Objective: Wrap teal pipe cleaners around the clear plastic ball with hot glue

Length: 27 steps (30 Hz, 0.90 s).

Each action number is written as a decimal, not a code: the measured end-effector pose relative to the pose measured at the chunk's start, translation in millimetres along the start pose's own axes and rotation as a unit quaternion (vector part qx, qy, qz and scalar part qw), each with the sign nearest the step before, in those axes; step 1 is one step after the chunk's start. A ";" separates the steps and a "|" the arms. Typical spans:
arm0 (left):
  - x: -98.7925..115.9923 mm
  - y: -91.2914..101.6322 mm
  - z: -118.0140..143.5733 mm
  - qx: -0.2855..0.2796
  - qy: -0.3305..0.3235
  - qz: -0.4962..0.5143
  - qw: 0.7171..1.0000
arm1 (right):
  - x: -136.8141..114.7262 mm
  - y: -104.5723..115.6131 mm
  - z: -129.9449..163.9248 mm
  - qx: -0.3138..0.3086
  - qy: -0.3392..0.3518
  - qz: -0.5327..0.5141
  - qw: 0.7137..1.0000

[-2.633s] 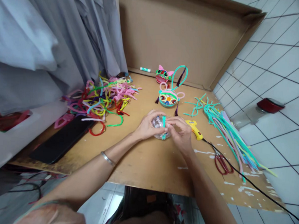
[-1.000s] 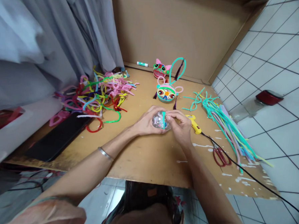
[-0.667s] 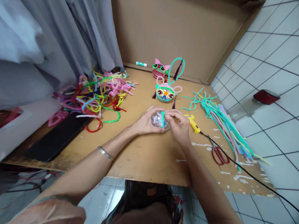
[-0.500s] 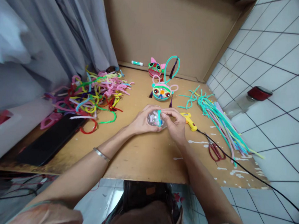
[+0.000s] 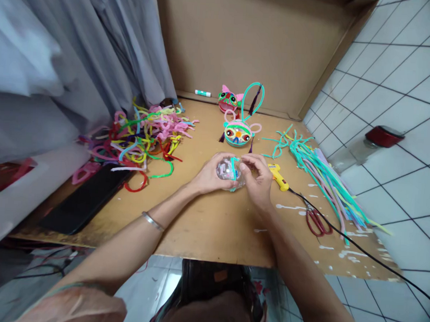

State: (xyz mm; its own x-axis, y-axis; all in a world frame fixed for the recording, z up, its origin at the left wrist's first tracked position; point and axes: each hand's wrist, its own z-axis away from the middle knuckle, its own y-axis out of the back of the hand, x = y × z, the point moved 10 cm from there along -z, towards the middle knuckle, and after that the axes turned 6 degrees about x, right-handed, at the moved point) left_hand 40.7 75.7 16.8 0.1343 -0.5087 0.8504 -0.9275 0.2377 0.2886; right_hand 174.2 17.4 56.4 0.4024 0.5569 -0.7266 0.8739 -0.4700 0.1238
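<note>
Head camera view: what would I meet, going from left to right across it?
Tangled pile of pipe cleaners → left hand → clear ball → right hand → yellow glue gun → red-handled scissors → dark red lid.

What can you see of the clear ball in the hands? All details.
The clear ball looks like thin, shiny see-through plastic, with a narrow turquoise strip running over its middle, roughly upright in view. Pale and coloured patches show in it; contents or reflections, I can't tell. The left hand grips its left side, thumb across the lower front. The right hand is at its right side, partly hiding it. Whether it touches the table is unclear.
</note>
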 end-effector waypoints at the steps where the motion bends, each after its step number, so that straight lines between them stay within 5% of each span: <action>1: 1.2 -0.5 0.4 -0.001 -0.005 -0.005 1.000 | -1.1 0.4 -0.3 0.001 0.002 0.004 1.000; 9: 12.6 -5.0 2.9 -0.012 -0.064 -0.053 0.996 | -4.7 2.3 -2.7 0.007 0.004 0.022 1.000; 19: 9.3 -3.1 1.3 -0.001 -0.049 -0.041 0.998 | -10.2 -0.6 -3.0 -0.022 0.046 0.058 0.997; 27: 14.0 -4.3 -0.6 -0.010 -0.069 -0.042 0.997 | -26.0 -7.2 1.2 -0.058 0.188 0.202 0.959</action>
State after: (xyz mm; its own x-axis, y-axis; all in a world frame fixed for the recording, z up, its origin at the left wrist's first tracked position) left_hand 46.8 68.0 27.7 0.1596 -0.6363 0.7547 -0.9075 0.2064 0.3659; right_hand 157.1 5.5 73.7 0.7660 0.5623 -0.3114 0.6410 -0.6324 0.4350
